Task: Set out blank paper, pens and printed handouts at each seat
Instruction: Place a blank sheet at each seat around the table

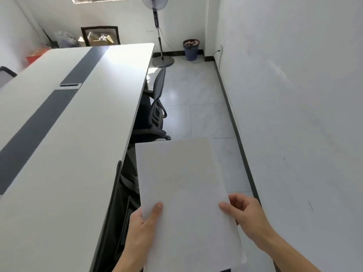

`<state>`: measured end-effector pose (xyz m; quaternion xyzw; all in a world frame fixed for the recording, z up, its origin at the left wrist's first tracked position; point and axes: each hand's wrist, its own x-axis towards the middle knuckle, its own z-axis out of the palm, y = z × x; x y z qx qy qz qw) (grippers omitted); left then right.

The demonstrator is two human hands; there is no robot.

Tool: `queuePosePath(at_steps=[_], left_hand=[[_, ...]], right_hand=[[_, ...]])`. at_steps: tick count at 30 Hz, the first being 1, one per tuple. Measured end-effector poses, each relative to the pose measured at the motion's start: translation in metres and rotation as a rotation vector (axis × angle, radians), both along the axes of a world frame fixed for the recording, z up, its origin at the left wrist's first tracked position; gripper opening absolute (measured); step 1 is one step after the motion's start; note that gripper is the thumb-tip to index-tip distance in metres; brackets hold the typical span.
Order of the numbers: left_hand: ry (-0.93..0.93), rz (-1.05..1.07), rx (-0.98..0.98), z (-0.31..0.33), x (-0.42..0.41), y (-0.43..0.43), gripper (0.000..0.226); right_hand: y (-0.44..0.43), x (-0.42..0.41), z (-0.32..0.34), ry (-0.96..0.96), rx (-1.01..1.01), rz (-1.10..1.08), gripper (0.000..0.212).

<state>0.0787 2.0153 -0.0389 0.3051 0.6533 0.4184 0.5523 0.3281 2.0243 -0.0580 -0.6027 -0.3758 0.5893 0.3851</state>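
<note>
Blank paper [182, 183]: smooth, white and rectangular, held flat at 6 o'clock above the aisle just beside the table; whether it is one sheet or several cannot be told. The left hand [141, 228] pinches its near left edge, thumb on top and fingers beneath. The right hand [247, 214] pinches the right edge likewise. From 8 to 11 o'clock runs a long glossy white table [88, 124] with a dark grey centre stripe and a rounded corner. A black office chair [157, 112] is tucked under its edge at 12 o'clock. Beyond stand a pedestal fan [159, 32] on a round base and, at 1 o'clock, a dark lattice wastebasket [191, 51].
</note>
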Motion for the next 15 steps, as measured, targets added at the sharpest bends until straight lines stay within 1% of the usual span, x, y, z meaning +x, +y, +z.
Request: queuePosePath(at_steps=[3,7,11,15], left_hand=[[-0.022,0.136,-0.015,-0.002,-0.004,0.029,0.016],[-0.037,0.283,-0.049,-0.012,-0.021,0.07,0.017],[-0.021,0.374,-0.021,-0.016,-0.055,0.117,0.016],[-0.015,0.468,0.008,-0.009,-0.09,0.154,0.017]], right_hand=[[0.061,-0.004,0.005,-0.005,-0.001,0.097,0.008],[0.132,-0.033,0.0,-0.017,0.005,0.191,0.005],[0.196,-0.076,-0.005,-0.028,0.026,0.251,0.003],[0.255,-0.118,0.006,-0.005,0.05,0.359,0.005]])
